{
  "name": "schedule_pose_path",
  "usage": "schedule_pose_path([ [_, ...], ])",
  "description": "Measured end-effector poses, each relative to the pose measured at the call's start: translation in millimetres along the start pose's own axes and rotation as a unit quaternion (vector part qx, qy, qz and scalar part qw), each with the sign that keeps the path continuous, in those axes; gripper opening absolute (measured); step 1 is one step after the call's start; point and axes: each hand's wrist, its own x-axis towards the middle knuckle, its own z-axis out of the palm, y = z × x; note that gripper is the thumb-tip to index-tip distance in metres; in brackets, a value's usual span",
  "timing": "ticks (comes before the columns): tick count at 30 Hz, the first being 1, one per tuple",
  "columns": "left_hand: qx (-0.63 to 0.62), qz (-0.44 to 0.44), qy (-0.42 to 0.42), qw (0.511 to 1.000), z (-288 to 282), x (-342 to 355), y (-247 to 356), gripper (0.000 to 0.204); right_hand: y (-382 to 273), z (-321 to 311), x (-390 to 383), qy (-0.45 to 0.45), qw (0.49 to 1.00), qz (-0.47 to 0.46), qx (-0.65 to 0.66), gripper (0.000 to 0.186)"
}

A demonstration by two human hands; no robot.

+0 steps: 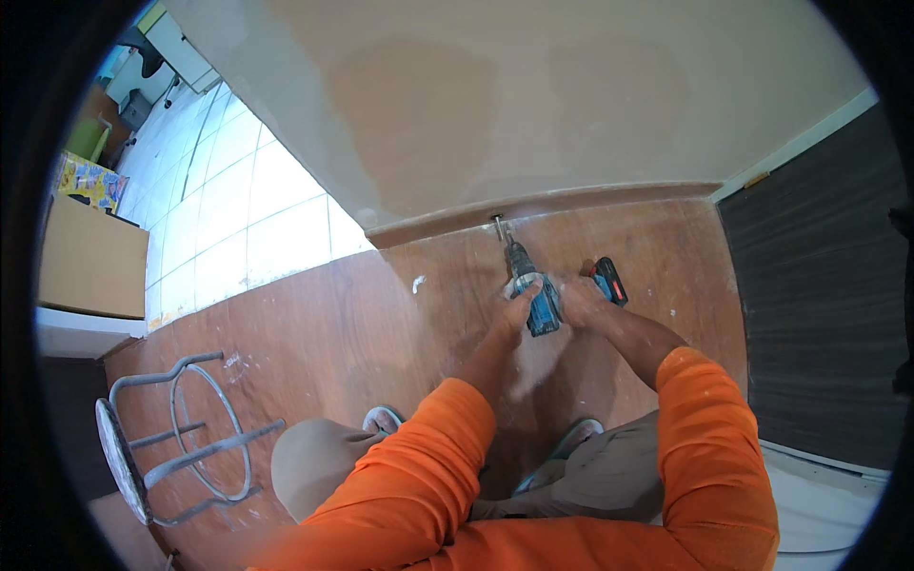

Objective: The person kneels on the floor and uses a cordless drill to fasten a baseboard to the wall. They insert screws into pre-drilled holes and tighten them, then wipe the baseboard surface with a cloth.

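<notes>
A teal and black cordless drill (543, 309) lies turned on its side, low over the floor, with its nose toward the wall. My left hand (517, 306) is closed on the drill's body from the left. My right hand (579, 299) wraps its handle, and the black battery (611, 281) sticks out past it on the right. Close to the drill's front end, a short metal bolt or bit (498, 225) meets the brown baseboard (443, 225). Whether the drill's tip touches it, I cannot tell.
A grey metal stool (195, 443) lies tipped over at the left. A white scrap (418, 284) rests on the wood-look floor (314, 324). The patched wall (533, 114) ends at a corner beside white tiles (252, 205). At the right stands a dark door (819, 266).
</notes>
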Motion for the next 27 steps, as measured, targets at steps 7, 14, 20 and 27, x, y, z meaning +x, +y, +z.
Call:
schedule_pose_path([
  [7,0.029,-0.050,0.217,0.975,-6.1,7.8,-2.6,0.052,25.7,42.1,-20.8,-0.021,0.996,-0.072,-0.040,0.056],
  [14,-0.185,-0.011,0.049,0.981,-62.3,51.2,-25.5,0.032,11.6,32.7,-53.9,-0.063,0.981,-0.170,-0.074,0.058],
  [20,-0.008,-0.038,0.201,0.979,-75.7,45.9,-6.9,0.027,-5.8,23.0,-45.9,-0.039,0.986,-0.157,-0.049,0.054],
  [27,0.064,-0.021,0.166,0.984,-24.1,-6.7,27.7,0.040,-23.5,26.1,-8.1,0.039,0.993,-0.052,-0.100,0.041],
])
